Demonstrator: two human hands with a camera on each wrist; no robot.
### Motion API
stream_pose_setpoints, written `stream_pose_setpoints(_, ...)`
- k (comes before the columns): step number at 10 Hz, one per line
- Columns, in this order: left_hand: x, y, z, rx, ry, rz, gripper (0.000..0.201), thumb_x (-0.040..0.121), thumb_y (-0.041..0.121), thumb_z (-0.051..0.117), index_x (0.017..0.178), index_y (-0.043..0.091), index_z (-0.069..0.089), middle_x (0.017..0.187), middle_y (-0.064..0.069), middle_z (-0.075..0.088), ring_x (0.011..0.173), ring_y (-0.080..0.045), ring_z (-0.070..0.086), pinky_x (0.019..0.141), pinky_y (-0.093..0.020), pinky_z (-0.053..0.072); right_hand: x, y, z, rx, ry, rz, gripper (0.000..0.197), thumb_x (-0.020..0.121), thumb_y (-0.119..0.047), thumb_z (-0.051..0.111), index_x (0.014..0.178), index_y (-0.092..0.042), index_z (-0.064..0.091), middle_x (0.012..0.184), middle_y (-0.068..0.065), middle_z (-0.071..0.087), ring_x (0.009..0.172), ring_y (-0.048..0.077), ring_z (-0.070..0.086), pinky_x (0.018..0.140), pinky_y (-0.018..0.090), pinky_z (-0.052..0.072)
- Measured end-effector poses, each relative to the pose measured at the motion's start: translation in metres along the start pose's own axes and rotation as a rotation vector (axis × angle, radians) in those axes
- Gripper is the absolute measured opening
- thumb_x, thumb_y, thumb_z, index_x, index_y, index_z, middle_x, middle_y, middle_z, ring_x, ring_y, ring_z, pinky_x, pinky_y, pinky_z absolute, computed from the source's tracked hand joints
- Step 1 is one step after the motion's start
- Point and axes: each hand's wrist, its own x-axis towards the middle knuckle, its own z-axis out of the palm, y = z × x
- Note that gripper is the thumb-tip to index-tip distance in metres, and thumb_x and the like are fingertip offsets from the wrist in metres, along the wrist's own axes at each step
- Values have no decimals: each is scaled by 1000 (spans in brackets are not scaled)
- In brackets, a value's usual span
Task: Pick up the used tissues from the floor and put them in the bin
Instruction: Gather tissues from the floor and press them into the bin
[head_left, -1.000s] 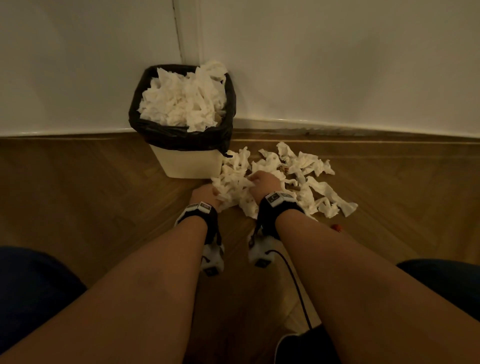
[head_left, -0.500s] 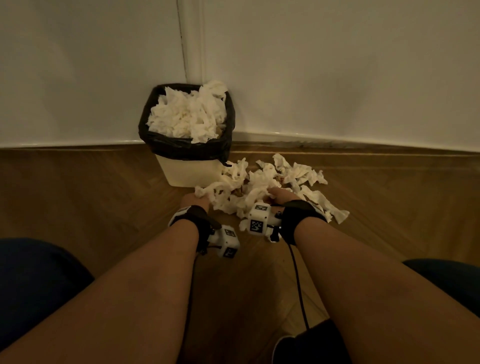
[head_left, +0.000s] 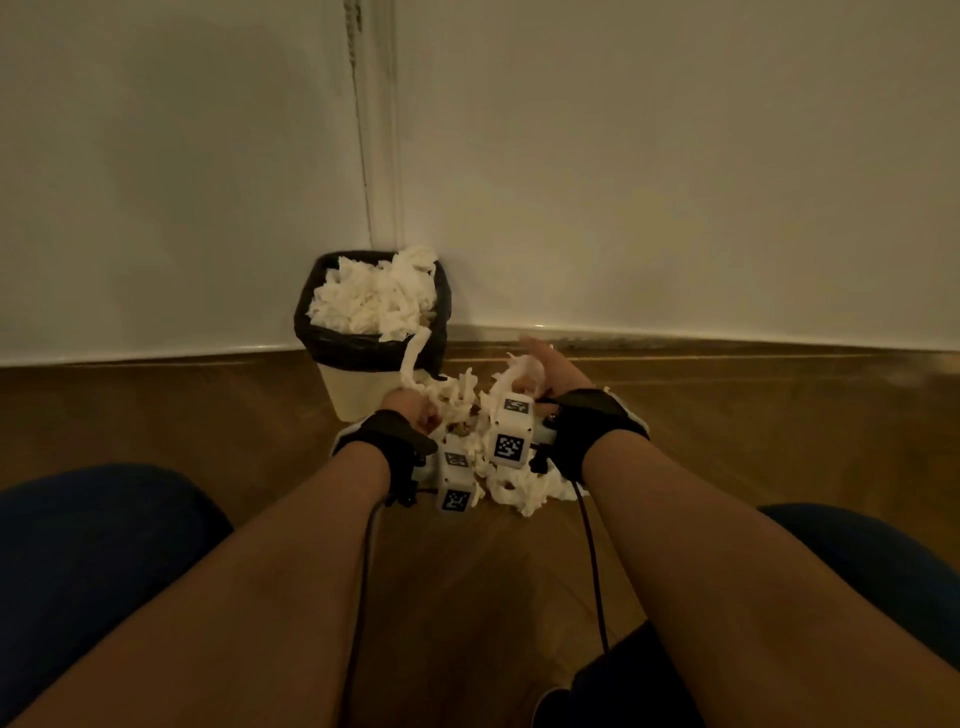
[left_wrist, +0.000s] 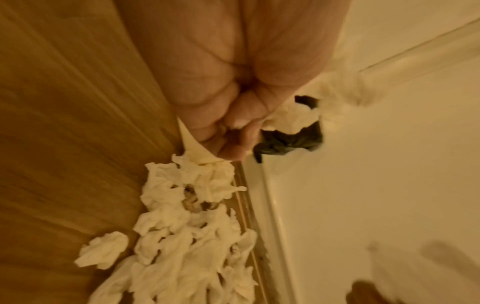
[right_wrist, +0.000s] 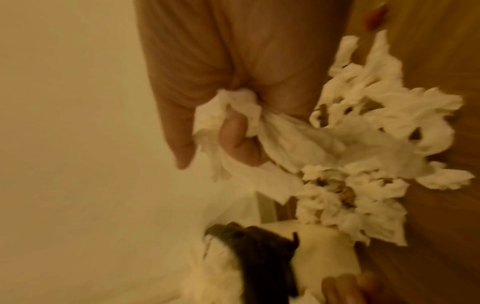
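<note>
Because the bin (head_left: 371, 347) was already heaped and tissues (head_left: 457, 400) were squeezed loosely in both curled hands, left hand (head_left: 410, 410) and right hand (head_left: 545, 371), bits could be dropped.

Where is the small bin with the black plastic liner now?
In the head view, the small bin with the black plastic liner stands on the wooden floor in the wall corner, left of centre, just beyond the left hand.
</note>
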Motion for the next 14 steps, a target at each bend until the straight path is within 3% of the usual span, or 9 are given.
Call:
stream_pose_setpoints(1,-26,26,10,-126,-48,45,21,90,-3,42,71,5,44,62,-4,33,45,-13,38,44,-23,34,-28,-29,17,29,-17,-137,53,96,-30,51,143,-13,38,66,3,59,33,4,53,35,14,41)
stream_pose_setpoints(3,-81,71,29,-139,-18,341,48,83,62,52,76,14,58,68,-5,53,55,-20,46,56,-28,39,-83,-62,27,314,-127,-227,15,103,-20,36,94,-16,48,39,-5,49,23,5,37,27,13,28)
stream_pose_setpoints(4,-105,88,34,-159,5,421,35,95,33,43,64,15,44,58,-3,38,46,-17,32,44,-22,27,-107,-70,26,351,-175,-316,25,102,-22,34,82,-19,49,41,-7,37,27,6,24,30,17,17)
stream_pose_setpoints(6,-158,111,31,-180,-117,587,39,96,-3,24,111,26,44,94,-15,46,58,-16,42,42,-20,41,-146,-81,17,530,-343,-405,37,92,-37,31,68,-15,48,48,-2,39,40,14,32,52,26,20)
stream_pose_setpoints(7,-181,123,24,-227,-195,566,30,96,-2,34,81,10,58,95,-17,54,70,-21,52,54,-26,56,-166,-88,16,541,-393,-442,21,67,-14,37,82,-13,52,50,0,39,52,15,28,56,26,24)
stream_pose_setpoints(8,-190,131,14,-167,-151,639,48,87,-12,20,50,11,42,59,-6,41,52,-16,35,35,-14,34,-175,-94,9,632,-431,-420,33,78,-1,28,95,-8,55,67,6,41,58,19,35,66,32,39)
stream_pose_setpoints(10,-209,131,10,-105,-84,729,41,82,-13,16,57,13,36,64,-5,31,36,-7,26,35,-11,16,-183,-94,4,524,-418,-492,45,91,15,22,123,1,51,120,18,42,95,24,52,82,28,50)
stream_pose_setpoints(12,-214,132,5,-34,-170,696,36,80,-14,33,63,17,28,64,-1,33,57,-12,29,49,-22,24,-176,-80,10,484,-325,-605,34,92,13,43,123,-1,46,126,27,45,87,32,63,69,27,60)
stream_pose_setpoints(14,-207,125,10,43,-122,745,23,97,-6,27,98,10,44,85,-7,43,67,-11,40,58,-19,34,-179,-77,16,241,-146,-674,38,95,7,27,95,-16,57,83,11,53,36,7,39,31,14,26)
